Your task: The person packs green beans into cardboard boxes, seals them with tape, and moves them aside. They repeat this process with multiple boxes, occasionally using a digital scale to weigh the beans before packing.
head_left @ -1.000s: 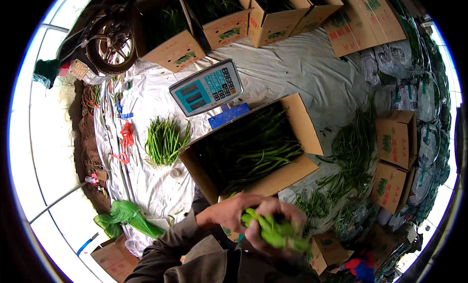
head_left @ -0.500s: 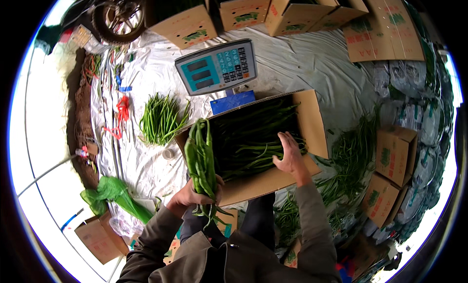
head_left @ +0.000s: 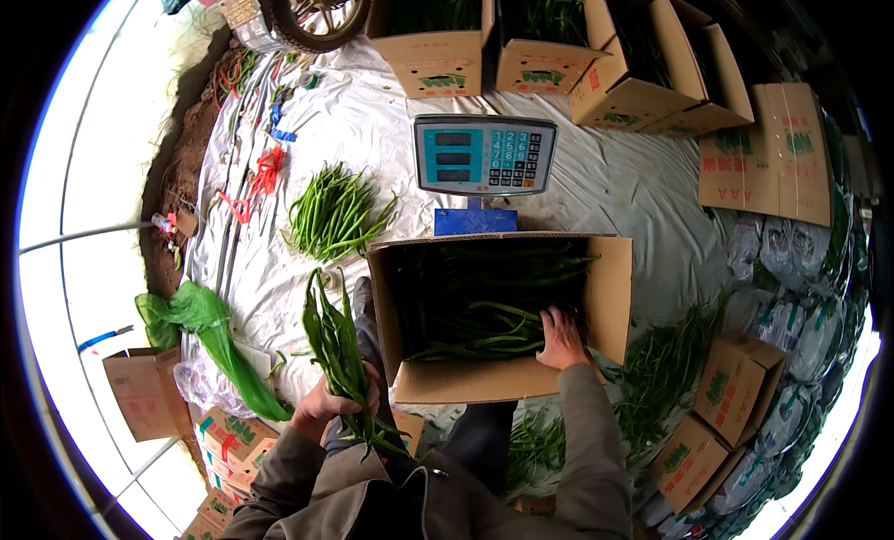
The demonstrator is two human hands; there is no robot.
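Observation:
A bunch of long green peppers [head_left: 335, 346] is in my left hand [head_left: 326, 402], its fingers wrapped round the lower part. This bunch stands outside the open cardboard box [head_left: 484, 384], off its left side. Inside the box lie more long green peppers [head_left: 498, 330], mostly lengthwise and in shadow. My right hand [head_left: 561, 340] reaches into the right end of the box, thumb and fingers apart, touching the pepper ends. Its fingertips are partly lost in the dark. Right behind the box is a scale with a keypad display [head_left: 486, 155] and a blue base part [head_left: 475, 222].
A loose pile of green peppers [head_left: 340, 212] lies on the white sheet [head_left: 615, 177] at left. Several filled boxes [head_left: 433, 63] line the back. More peppers [head_left: 666, 372] spread at right, beside stacked cartons [head_left: 736, 391]. Green netting [head_left: 219, 340] lies at left.
My left hand has carried its pepper bunch left, away from the box. My right hand stays in the box's right end, touching the peppers. The whole view has shifted and turned.

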